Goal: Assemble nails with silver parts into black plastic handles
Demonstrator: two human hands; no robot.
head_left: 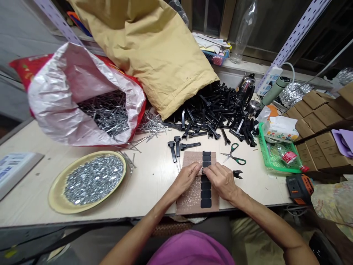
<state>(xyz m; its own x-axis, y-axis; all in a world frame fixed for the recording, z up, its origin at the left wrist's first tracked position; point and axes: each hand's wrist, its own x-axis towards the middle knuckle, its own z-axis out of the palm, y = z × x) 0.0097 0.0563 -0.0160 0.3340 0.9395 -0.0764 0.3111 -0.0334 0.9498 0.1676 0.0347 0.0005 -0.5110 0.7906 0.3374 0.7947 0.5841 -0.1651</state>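
My left hand [189,176] and my right hand [222,181] meet over a brown cardboard sheet [190,202]. Both have thumb and fingers pinched together close to each other; what lies between the fingertips is too small and covered to make out. Beneath them a column of black rounded pads [206,194] runs down the cardboard, partly hidden by the fingers. A forked black plastic piece [237,174] shows just beyond my right hand; whether the hand touches it, I cannot tell. Left of the cardboard's top lie several black plastic handles [171,150], some with thin metal rods.
Green-handled scissors [234,156] lie right of the cardboard. A yellow dish [56,197] of metal washers and a sack [52,106] of metal rods stand left. Black plastic parts [204,117] spill from a tan bag [154,55]. Rightward are a green basket [266,156] and boxes [328,145].
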